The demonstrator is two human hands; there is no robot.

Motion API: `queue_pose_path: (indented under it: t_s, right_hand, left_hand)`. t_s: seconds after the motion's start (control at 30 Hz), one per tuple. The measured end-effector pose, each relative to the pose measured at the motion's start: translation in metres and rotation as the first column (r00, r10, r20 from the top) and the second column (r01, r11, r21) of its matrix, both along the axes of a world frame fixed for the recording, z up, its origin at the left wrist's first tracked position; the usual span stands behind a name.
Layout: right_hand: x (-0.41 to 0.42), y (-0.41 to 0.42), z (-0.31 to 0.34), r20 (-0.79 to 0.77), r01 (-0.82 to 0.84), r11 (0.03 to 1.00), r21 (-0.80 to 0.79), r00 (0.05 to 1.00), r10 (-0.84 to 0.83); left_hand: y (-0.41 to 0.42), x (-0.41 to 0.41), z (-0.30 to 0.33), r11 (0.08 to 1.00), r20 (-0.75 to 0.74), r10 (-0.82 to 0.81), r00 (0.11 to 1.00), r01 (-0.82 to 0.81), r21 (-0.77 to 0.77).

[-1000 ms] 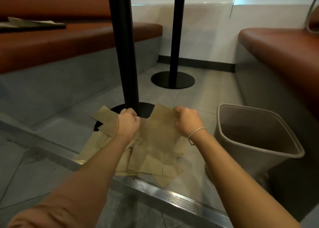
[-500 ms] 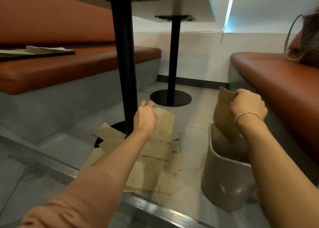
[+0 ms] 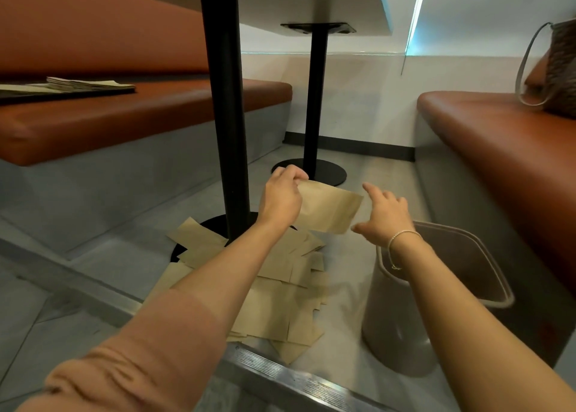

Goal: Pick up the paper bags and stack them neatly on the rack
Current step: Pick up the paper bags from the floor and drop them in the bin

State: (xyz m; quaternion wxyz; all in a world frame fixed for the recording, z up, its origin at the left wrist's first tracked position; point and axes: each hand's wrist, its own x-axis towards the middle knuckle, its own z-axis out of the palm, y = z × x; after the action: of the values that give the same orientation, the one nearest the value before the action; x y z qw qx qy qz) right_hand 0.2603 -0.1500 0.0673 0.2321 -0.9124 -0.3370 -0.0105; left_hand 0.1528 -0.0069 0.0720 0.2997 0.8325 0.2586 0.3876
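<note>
Grey tiled floor (image 3: 352,256): a loose heap of brown paper bags (image 3: 274,296) overlapping the near table's black round base (image 3: 215,227), a taupe waste bin (image 3: 436,299) just right of it

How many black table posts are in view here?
2. The near post stands just beyond the left hand, its base partly under the loose paper bags. The far post stands farther back, toward the wall. None looks hidden.

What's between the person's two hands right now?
In the head view, a single paper bag spans the gap: the left hand pinches one end, the open right hand reaches for the other.
</note>
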Motion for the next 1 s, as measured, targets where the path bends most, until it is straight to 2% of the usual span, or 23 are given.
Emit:
queue_pose_path:
  t_s: [0.17,0.3,0.4,0.47,0.6,0.73,0.83,0.93,1.0]
  right_hand:
    - [-0.003,0.005,0.007,0.098,-0.056,0.989,0.134,0.994,0.043]
    - [-0.003,-0.002,0.022,0.056,-0.017,0.964,0.267,0.998,0.002]
    - [0.002,-0.017,0.031,0.059,0.177,0.916,0.360,0.976,-0.211]
    - [0.010,-0.027,0.029,0.044,0.310,0.884,0.351,0.937,-0.346]
    - [0.021,-0.038,0.004,-0.105,0.446,0.847,0.288,0.894,-0.435]
    - [0.016,-0.024,-0.020,-0.116,0.384,0.859,0.338,0.923,-0.367]
    - [0.003,0.001,-0.036,-0.023,0.257,0.895,0.366,0.963,-0.267]
    - [-0.015,0.032,-0.066,0.056,0.062,0.958,0.282,0.995,-0.080]
    - [-0.025,0.053,-0.098,0.009,-0.029,0.984,0.174,1.000,0.028]
  left_hand:
    - [-0.005,0.005,0.000,0.995,0.103,-0.100,0.990,0.099,0.010]
    - [-0.013,0.009,-0.003,0.987,0.150,-0.151,0.977,0.140,0.083]
    - [-0.012,0.007,-0.015,0.994,0.072,-0.112,0.991,0.110,0.028]
    - [-0.003,0.002,-0.033,0.997,-0.042,-0.055,0.998,0.053,-0.050]
    - [0.019,-0.008,-0.078,0.993,-0.319,-0.006,0.948,-0.030,-0.110]
    - [0.028,-0.021,-0.115,0.989,-0.563,-0.028,0.826,-0.059,-0.136]
    - [0.033,-0.028,-0.143,0.995,-0.747,-0.071,0.661,-0.005,-0.099]
    - [0.039,-0.035,-0.173,0.998,-0.876,-0.061,0.478,0.046,-0.044]
    - [0.045,-0.040,-0.190,0.998,-0.915,-0.067,0.399,0.037,-0.057]
